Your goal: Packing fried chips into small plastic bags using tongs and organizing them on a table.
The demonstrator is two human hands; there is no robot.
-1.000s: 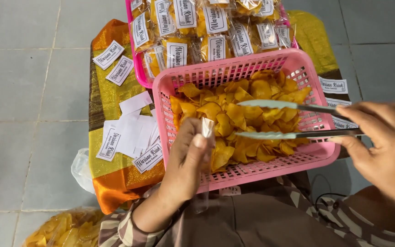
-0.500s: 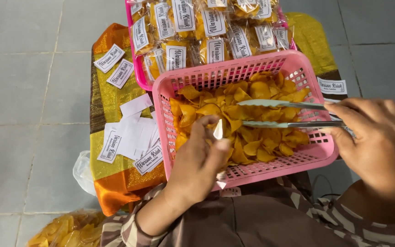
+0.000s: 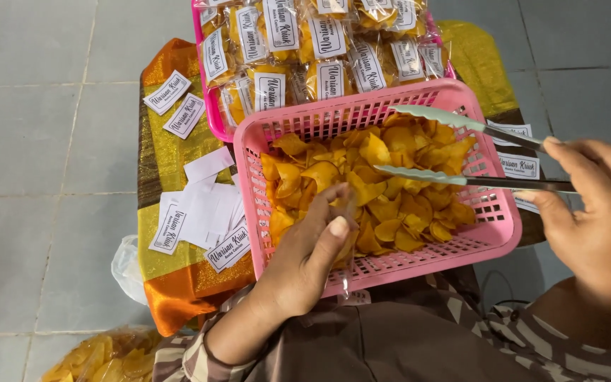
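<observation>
Spread wide over the chips (image 3: 383,177), our tongs (image 3: 426,145) sit pinched in our right hand (image 3: 595,212); a second ago their arms were nearly parallel, so nothing is gripped yet. Our left hand (image 3: 305,247) has slid onto the basket (image 3: 419,263) rim, fingers curled around a clear bag.

Left hand (image 3: 305,255) curled — right hand (image 3: 595,212) clenched

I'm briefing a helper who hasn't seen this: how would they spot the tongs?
Find the light pink basket of yellow chips nearest the person. The tongs reach over it from the right hand: two long, pale green, spoon-tipped arms spread apart, the only tool there.
</observation>
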